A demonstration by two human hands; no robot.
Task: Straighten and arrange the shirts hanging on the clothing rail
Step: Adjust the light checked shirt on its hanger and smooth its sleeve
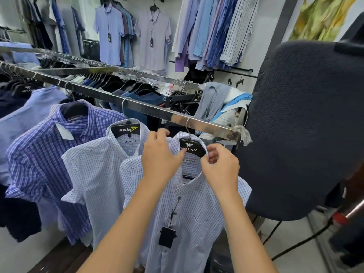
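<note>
A steel clothing rail (149, 110) runs from the upper left down to the right. Nearest its end hangs a pale checked shirt (189, 213) on a black hanger (192, 147), a black price tag (167, 236) dangling at its front. My left hand (160, 156) grips the left side of its collar. My right hand (219, 166) pinches the collar's right side beside the hanger. Left of it hang a second pale checked shirt (98, 170) and a blue plaid shirt (45, 154).
A dark padded chair back (303, 125) stands close on the right, touching the rail's end. Behind is a second rail (137, 72) full of dark shirts. More shirts (153, 38) hang on the back wall. Cables cross the floor at lower right.
</note>
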